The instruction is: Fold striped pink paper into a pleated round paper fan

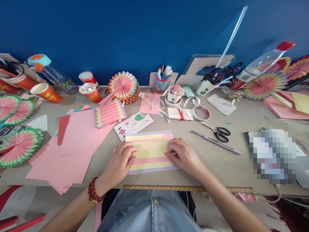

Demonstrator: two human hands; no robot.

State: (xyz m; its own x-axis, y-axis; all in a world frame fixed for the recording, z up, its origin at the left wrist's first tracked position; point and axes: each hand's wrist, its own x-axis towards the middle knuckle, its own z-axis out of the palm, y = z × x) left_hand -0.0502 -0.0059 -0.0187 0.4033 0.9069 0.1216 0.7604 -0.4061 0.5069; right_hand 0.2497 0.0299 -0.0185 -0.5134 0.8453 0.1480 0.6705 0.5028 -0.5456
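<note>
Crosswise, the striped paper (pixel 151 160) lies on the tabletop (pixel 217 174) between the left hand (pixel 122 158) and the right hand (pixel 187 156), its long axis running left to right. Both are similarly near, fingers curled onto opposite ends; whether either grip pinches or merely presses, I cannot tell.

Left hand (pixel 123 157) at seven o'clock, right hand (pixel 182 154) at five. Fingers bent, both wrists low. Left wrist beaded; right thumb perhaps tucked.
</note>
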